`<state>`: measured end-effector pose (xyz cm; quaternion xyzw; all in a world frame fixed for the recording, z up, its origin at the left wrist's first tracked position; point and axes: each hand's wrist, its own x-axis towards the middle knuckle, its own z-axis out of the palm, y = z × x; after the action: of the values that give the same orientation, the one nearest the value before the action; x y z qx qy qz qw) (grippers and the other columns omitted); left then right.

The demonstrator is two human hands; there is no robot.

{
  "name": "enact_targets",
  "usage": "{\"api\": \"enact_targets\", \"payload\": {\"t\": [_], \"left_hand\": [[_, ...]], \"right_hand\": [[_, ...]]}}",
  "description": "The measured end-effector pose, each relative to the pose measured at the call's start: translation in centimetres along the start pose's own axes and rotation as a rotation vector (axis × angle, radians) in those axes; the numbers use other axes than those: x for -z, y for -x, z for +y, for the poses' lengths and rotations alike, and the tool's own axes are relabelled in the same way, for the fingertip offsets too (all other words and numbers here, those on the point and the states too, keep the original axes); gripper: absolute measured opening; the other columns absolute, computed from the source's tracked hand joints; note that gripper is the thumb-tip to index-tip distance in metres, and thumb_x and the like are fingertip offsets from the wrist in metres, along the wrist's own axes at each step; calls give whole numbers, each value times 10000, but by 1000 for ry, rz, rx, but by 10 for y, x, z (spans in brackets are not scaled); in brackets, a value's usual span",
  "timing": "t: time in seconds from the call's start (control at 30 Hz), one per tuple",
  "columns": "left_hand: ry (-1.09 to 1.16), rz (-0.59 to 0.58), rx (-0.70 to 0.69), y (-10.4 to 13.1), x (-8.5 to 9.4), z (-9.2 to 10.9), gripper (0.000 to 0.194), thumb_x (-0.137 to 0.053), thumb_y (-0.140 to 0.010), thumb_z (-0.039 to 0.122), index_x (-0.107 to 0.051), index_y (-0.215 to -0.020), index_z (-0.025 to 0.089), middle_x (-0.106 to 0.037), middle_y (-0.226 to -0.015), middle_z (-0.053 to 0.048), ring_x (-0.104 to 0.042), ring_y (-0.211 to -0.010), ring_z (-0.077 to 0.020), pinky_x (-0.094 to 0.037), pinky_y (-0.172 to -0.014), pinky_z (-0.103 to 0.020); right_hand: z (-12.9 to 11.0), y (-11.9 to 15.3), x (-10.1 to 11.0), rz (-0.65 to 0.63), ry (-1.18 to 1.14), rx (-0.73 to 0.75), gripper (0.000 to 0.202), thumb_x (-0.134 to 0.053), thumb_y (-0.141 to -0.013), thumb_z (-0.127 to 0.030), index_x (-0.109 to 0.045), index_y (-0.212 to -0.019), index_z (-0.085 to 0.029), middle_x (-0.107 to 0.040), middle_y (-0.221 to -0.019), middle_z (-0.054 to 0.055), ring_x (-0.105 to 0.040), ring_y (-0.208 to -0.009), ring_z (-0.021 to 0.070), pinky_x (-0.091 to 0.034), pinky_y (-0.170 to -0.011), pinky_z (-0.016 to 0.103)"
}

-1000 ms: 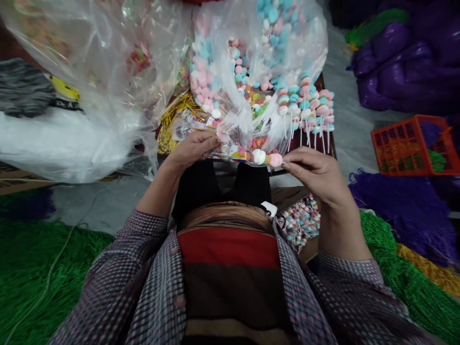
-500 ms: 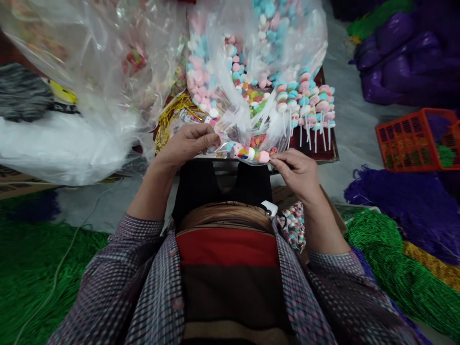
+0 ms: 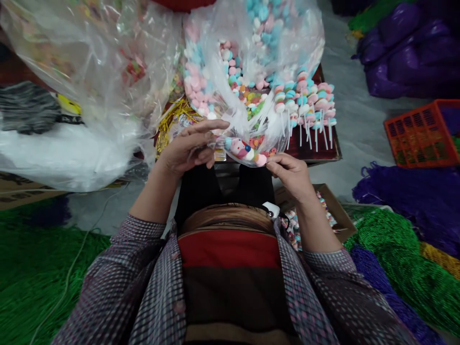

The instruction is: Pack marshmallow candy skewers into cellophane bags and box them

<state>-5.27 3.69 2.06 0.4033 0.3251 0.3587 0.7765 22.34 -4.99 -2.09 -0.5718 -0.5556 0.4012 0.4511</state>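
Observation:
A marshmallow skewer [image 3: 243, 149] in a clear plastic wrapper lies level between my hands, just above the table's front edge. Pink, white and blue pieces show in it, with a printed cartoon-like patch. My left hand [image 3: 190, 146] is at the blue end, its index finger stretched out while the thumb and other fingers close on the wrapper's clear end. At the pink end, the thumb and fingertips of my right hand [image 3: 290, 175] pinch the skewer's tip; the stick itself is hidden. Finished-looking marshmallow skewers [image 3: 305, 100] with white sticks lie beyond my right hand.
Large clear bags of marshmallows [image 3: 196, 81] and gummy rings [image 3: 132, 72] cover the table's far side. Gold twist ties [image 3: 176, 115] lie left. A cardboard box [image 3: 345, 220] of wrapped sweets stands below my right forearm. An orange crate [image 3: 419, 136] and purple and green strands [image 3: 398, 254] are on the right.
My left index finger has lifted and stretched out, and the left hand has turned. My right hand has shifted slightly left and down with the skewer's pink end; the skewer tilts more.

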Motion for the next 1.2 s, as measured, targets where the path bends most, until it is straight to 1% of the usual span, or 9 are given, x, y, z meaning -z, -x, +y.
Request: {"api": "enact_targets", "payload": {"t": [0.1,0.2,0.4,0.53,0.73,0.83,0.97,1.13,1.2], "left_hand": [[59,-122,25,-2,0,-5,429,-644,-855,578,-748,-928,168,-394,-391,66,-385,-293,-109,-437,-384,-280],[137,-139,-39,-5,-3,-16,535,-651,-779,703,-733,-926,195,-436,-403,51,-379,-295,-125,-403,-355,-295],[212,-152,-179,-8,-18,-31,678,-810,-598,723,-712,-1027,207,-421,-466,79,-400,-352,-118,-371,-354,-281],[109,-188,-191,-1,-30,-20,468,-889,-609,595,-646,-686,202,-387,-409,81,-407,-331,-107,-430,-398,-281],[15,-207,-176,8,-45,-13,557,-908,-616,590,-538,-503,189,-424,-373,58,-452,-323,-113,-442,-409,-276],[53,-144,-191,8,-58,-16,490,-872,-687,587,-606,-606,182,-339,-340,100,-357,-285,-78,-384,-381,-229],[23,-21,-203,5,-78,-19,519,-910,-623,587,-686,-845,174,-299,-331,143,-255,-267,-50,-266,-343,-194],[-161,21,-199,1,-87,-34,560,-882,-627,633,-550,-597,183,-328,-345,115,-231,-294,-22,-165,-339,-214],[-254,6,-207,1,-83,-39,581,-856,-660,643,-527,-553,177,-408,-379,83,-332,-342,-27,-247,-376,-204]], "right_hand": [[-2,2,-2,-10,-8,-21,354,-800,-758,-575,-779,-776,-222,-667,-753,11,-571,-696,140,-457,-626,284],[-1,5,-5,26,-58,-59,346,-815,-740,-556,-781,-785,-214,-634,-699,-9,-513,-621,112,-417,-575,260],[3,10,-18,97,-228,-156,388,-815,-721,-569,-785,-836,-199,-473,-537,-68,-357,-491,68,-282,-477,224],[0,13,-25,99,-259,-128,357,-799,-739,-547,-790,-840,-204,-458,-536,-69,-348,-487,68,-276,-470,225],[-4,24,-30,109,-308,-84,339,-790,-762,-520,-799,-877,-201,-486,-547,-61,-350,-498,67,-279,-476,221],[-7,31,-31,159,-287,-36,321,-812,-733,-491,-801,-890,-211,-527,-587,-52,-366,-524,72,-305,-491,223],[-10,39,-36,239,-291,-15,292,-820,-715,-477,-796,-844,-215,-576,-613,-39,-393,-536,79,-345,-510,235],[-12,43,-47,199,-537,-101,401,-824,-712,-569,-760,-833,-192,-434,-507,-79,-322,-467,61,-250,-450,222],[-14,44,-50,178,-683,-136,439,-844,-689,-588,-734,-823,-184,-374,-473,-105,-287,-434,46,-224,-438,214]]}}
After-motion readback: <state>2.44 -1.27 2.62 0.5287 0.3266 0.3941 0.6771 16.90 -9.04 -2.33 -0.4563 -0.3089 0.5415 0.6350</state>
